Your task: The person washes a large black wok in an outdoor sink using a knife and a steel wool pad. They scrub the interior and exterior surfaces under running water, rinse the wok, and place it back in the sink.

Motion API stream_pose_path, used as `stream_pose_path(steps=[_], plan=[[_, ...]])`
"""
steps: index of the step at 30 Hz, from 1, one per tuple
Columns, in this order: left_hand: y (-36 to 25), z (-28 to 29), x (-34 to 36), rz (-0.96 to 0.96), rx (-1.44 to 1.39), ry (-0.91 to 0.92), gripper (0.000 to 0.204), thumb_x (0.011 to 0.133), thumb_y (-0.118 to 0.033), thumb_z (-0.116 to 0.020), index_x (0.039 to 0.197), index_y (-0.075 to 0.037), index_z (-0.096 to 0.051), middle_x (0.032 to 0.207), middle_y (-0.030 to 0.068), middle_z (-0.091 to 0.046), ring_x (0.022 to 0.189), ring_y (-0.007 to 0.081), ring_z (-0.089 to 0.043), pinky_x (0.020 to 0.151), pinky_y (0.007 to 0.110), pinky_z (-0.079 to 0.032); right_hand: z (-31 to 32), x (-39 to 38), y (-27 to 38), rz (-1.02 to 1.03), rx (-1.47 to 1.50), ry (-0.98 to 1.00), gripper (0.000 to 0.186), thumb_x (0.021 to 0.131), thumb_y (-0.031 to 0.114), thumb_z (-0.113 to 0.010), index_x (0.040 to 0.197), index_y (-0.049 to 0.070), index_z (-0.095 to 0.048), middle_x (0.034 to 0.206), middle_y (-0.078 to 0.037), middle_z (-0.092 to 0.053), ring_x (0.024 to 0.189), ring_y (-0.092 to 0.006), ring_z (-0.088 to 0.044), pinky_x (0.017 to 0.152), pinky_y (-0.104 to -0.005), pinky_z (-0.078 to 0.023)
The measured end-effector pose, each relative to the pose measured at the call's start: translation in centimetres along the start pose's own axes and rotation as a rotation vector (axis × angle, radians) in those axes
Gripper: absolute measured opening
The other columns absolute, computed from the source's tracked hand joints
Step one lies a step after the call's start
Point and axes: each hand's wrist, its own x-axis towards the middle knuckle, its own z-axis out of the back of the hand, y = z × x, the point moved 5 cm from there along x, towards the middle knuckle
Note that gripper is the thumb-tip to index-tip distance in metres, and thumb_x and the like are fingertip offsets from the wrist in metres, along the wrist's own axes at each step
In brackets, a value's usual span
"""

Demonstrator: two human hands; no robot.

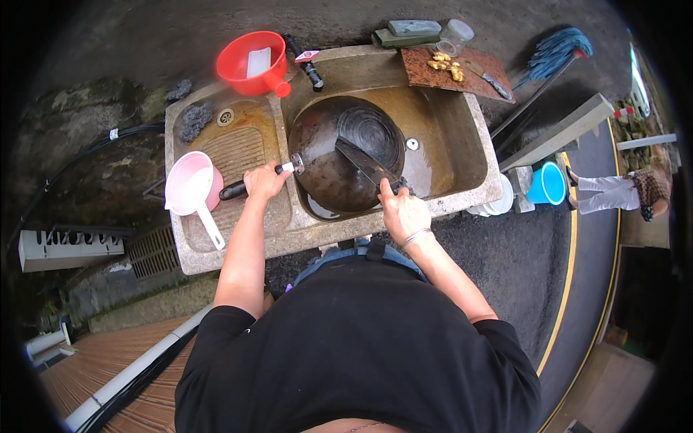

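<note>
A dark wok (317, 137) lies in the right basin of a stone sink (480, 144), with a ringed circle showing on it and shallow water around it. My left hand (261, 184) is closed on its black handle at the left. My right hand (401, 213) grips a long dark flat blade (357, 159), angled across the wok; dark material beside my fingers is too unclear to name. The sink's ridged left side holds a pink dipper (189, 180) with a white handle and a gray scouring pad (195, 121).
A red dipper (234, 76) and a black tap (310, 72) are behind the sink. A board (426, 78) holds ginger (440, 63) and a knife (494, 83). Blue mop (556, 50), concrete post (548, 137), blue bucket (545, 184), white bucket (494, 198). A person (613, 191) is on the road at right.
</note>
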Motion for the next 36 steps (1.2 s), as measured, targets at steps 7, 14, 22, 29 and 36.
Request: stream_pose_path(steps=[7, 14, 22, 29, 36], plan=[[0.3, -0.3, 0.2, 0.008, -0.023, -0.021, 0.049, 0.078, -0.055, -0.058, 0.104, -0.014, -0.064, 0.093, 0.0155, -0.069, 0.096, 0.03, -0.064, 0.088, 0.043, -0.038, 1.4, -0.5, 1.1, 0.007, -0.036, 0.027, 0.044, 0.076, 0.007, -0.054, 0.12, 0.0, -0.055, 0.076, -0.023, -0.062, 0.06, -0.0309, -0.066, 0.053, -0.0381, -0.054], [0.2, -0.2, 0.3, 0.033, -0.022, 0.004, 0.049, 0.078, -0.055, -0.06, 0.105, -0.014, -0.064, 0.094, 0.0155, -0.069, 0.097, 0.0295, -0.063, 0.089, 0.042, -0.038, 1.7, 1.2, 1.2, 0.033, -0.052, 0.006, 0.043, 0.076, 0.007, -0.054, 0.118, -0.003, -0.054, 0.074, -0.023, -0.062, 0.058, -0.0306, -0.066, 0.052, -0.0375, -0.054], [0.1, -0.1, 0.2, 0.042, -0.033, -0.002, 0.048, 0.077, -0.054, -0.06, 0.104, -0.015, -0.065, 0.096, 0.0145, -0.068, 0.099, 0.0284, -0.063, 0.089, 0.043, -0.039, 1.7, 1.0, 1.4, 0.036, -0.063, 0.009, 0.042, 0.077, 0.008, -0.055, 0.118, -0.003, -0.055, 0.072, -0.022, -0.062, 0.058, -0.0304, -0.066, 0.051, -0.0376, -0.054], [0.1, 0.1, 0.4, 0.053, -0.053, 0.04, 0.046, 0.077, -0.053, -0.06, 0.103, -0.015, -0.065, 0.097, 0.0145, -0.068, 0.101, 0.0288, -0.062, 0.09, 0.042, -0.039, 1.6, 0.6, 1.4, 0.034, -0.092, 0.005, 0.042, 0.078, 0.009, -0.054, 0.118, -0.001, -0.056, 0.072, -0.022, -0.062, 0.057, -0.0295, -0.066, 0.05, -0.0374, -0.053], [0.2, -0.1, 0.4, 0.079, -0.044, 0.018, 0.047, 0.077, -0.052, -0.062, 0.107, -0.016, -0.065, 0.099, 0.0157, -0.068, 0.102, 0.0286, -0.062, 0.093, 0.041, -0.036, 2.1, 0.7, 1.9, 0.038, -0.135, -0.003, 0.04, 0.077, 0.009, -0.055, 0.116, -0.002, -0.057, 0.072, -0.019, -0.062, 0.056, -0.028, -0.066, 0.05, -0.036, -0.053]])
